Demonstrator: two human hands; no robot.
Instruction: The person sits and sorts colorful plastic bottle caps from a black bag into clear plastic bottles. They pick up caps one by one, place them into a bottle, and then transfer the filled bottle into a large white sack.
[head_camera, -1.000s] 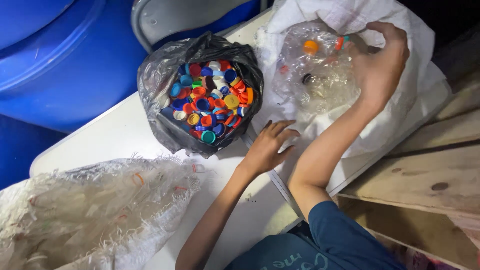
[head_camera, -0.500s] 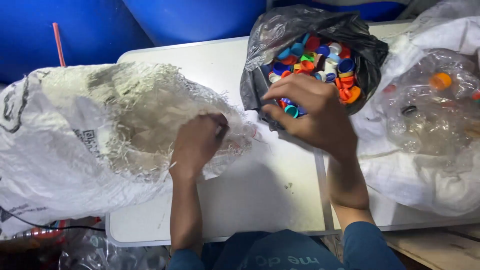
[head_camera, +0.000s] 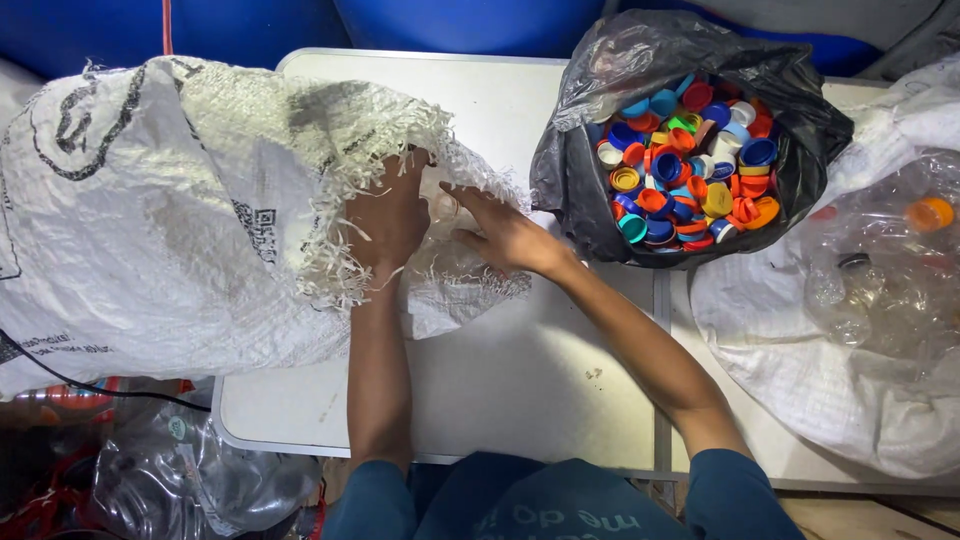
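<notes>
A big white woven sack (head_camera: 170, 210) lies on its side over the left of the white table (head_camera: 520, 370), its frayed mouth facing right. My left hand (head_camera: 392, 215) grips the frayed upper edge of that mouth. My right hand (head_camera: 500, 232) reaches into the opening from the right, fingers spread; what it touches inside is hidden. A black plastic bag (head_camera: 580, 170) full of several coloured bottle caps (head_camera: 690, 165) stands just right of my right hand.
At the right a white sack (head_camera: 800, 370) holds clear crushed plastic bottles (head_camera: 880, 270), one with an orange cap. Blue barrels (head_camera: 470, 20) stand behind the table. Crumpled bottles (head_camera: 190, 470) lie on the floor at lower left.
My right hand has left the cap bag and moved left to the woven sack's mouth. My left hand stays at the sack's frayed edge. The view shifted slightly.
</notes>
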